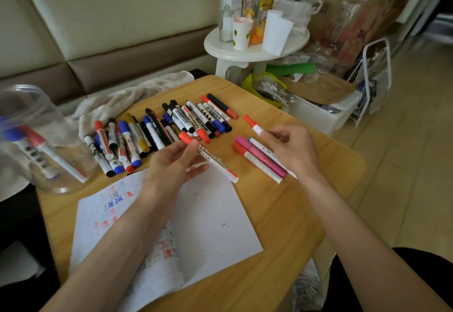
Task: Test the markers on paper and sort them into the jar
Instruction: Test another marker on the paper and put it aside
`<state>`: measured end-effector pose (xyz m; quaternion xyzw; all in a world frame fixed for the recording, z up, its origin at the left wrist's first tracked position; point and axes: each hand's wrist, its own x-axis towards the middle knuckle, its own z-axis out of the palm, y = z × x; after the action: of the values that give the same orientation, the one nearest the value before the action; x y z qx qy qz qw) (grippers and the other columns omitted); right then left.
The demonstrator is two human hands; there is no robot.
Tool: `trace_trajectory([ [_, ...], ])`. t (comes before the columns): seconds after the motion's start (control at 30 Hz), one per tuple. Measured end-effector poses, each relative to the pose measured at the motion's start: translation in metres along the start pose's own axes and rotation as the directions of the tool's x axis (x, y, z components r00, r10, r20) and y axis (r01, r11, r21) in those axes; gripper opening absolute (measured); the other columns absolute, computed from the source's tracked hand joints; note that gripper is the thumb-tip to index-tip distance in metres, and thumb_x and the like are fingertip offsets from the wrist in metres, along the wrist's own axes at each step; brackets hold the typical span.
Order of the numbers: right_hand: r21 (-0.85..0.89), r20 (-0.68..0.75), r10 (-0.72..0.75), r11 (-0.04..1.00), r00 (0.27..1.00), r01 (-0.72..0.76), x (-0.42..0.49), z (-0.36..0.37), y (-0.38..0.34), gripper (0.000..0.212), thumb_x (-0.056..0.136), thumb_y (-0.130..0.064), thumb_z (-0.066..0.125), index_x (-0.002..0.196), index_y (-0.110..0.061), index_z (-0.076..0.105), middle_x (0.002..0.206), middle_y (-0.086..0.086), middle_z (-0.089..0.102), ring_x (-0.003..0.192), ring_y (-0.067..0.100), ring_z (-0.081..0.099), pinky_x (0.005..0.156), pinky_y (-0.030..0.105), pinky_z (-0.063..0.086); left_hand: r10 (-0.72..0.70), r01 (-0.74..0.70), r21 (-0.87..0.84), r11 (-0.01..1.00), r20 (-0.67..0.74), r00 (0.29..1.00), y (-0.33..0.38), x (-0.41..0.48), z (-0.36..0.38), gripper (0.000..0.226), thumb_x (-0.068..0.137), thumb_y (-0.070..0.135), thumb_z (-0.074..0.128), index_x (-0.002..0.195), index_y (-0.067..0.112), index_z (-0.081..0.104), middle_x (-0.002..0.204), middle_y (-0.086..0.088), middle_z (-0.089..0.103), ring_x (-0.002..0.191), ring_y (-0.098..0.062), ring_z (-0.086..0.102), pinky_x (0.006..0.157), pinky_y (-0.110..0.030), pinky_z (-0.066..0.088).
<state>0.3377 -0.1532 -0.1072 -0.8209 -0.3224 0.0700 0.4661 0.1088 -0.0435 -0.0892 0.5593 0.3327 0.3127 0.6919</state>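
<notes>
Red-capped and white-barrelled, the whiteboard marker is being pinched just below its cap by the thumb and fingertips of my left hand. The other fingers are lying straight under the barrel to prop it. I am holding it slanted over the far edge of the white paper with red and blue test scribbles, so the tip end is close to where a stroke would go. Its cap is on, so I judge the test of this one is not yet begun.

My right hand is curling its fingertips round the lower end of a slim red-and-white marker, which is pointing up and away towards the table's far right corner. That hand is hovering just above three thin markers, red, pink and white, which are lying side by side near the right edge, seemingly set apart as their own group.

The long row of mixed markers in black, blue, red and yellow is spreading along the far edge of the pale wooden table, within easy reach of both hands. The clear plastic jar is sitting at the left edge beside the paper, with a blue-capped and a red-capped marker leaning inside it. A crumpled beige cloth is lying beyond the far edge.
</notes>
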Motion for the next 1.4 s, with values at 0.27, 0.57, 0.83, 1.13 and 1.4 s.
trace_trajectory([
  [0.27,0.444,0.352,-0.178,0.896,0.919,0.004,-0.05,0.047,-0.071,0.019,0.092,-0.026,0.08,0.109,-0.017,0.082,0.098,-0.005,0.081,0.096,0.01,0.076,0.088,0.031,0.062,0.147,-0.147,-0.036,0.988,-0.018,0.989,-0.002,-0.004,-0.008,0.028,0.106,0.02,0.053,0.125,0.007,0.068,0.115,-0.014,0.075,0.107,-0.032,0.072,0.092,-0.041,0.059],
  [0.57,0.503,0.3,-0.317,0.854,0.9,0.133,-0.052,0.09,-0.105,0.01,0.087,-0.018,0.084,0.097,-0.021,0.083,0.088,-0.006,0.08,0.085,0.014,0.077,0.082,0.038,0.063,0.254,-0.251,0.041,0.967,-0.14,0.957,0.02,-0.014,-0.041,0.025,0.106,0.014,0.05,0.121,0.004,0.068,0.11,-0.013,0.076,0.102,-0.029,0.074,0.086,-0.04,0.061],
  [0.83,0.404,0.183,-0.455,0.843,0.871,0.356,-0.069,0.122,-0.129,0.012,0.093,-0.017,0.078,0.104,-0.021,0.082,0.085,-0.014,0.073,0.076,0.003,0.068,0.066,0.019,0.052,0.342,-0.297,0.174,0.939,-0.356,0.87,0.035,-0.017,-0.052,0.012,0.099,0.016,0.067,0.098,0.006,0.073,0.086,-0.008,0.077,0.079,-0.017,0.075,0.07,-0.03,0.06],
  [1.13,0.37,0.524,-0.39,0.905,0.758,0.21,-0.073,0.123,-0.115,0.024,0.09,-0.008,0.077,0.089,-0.032,0.076,0.092,-0.02,0.075,0.09,-0.001,0.069,0.077,0.015,0.052,0.414,-0.4,0.15,0.904,-0.538,0.734,0.08,-0.022,-0.093,0.014,0.096,0.018,0.071,0.104,0.007,0.072,0.092,-0.007,0.079,0.092,-0.024,0.077,0.091,-0.055,0.059],
  [1.4,0.236,0.574,-0.465,0.882,0.674,0.407,-0.09,0.14,-0.1,0.019,0.089,-0.026,0.082,0.103,-0.038,0.075,0.114,-0.03,0.06,0.117,-0.009,0.05,0.103,0.024,0.045,0.626,-0.538,0.334,0.774,-0.534,0.568,0.157,-0.027,-0.155,0.015,0.1,0.012,0.063,0.114,0.004,0.063,0.099,-0.012,0.074,0.094,-0.026,0.076,0.084,-0.05,0.061],
])
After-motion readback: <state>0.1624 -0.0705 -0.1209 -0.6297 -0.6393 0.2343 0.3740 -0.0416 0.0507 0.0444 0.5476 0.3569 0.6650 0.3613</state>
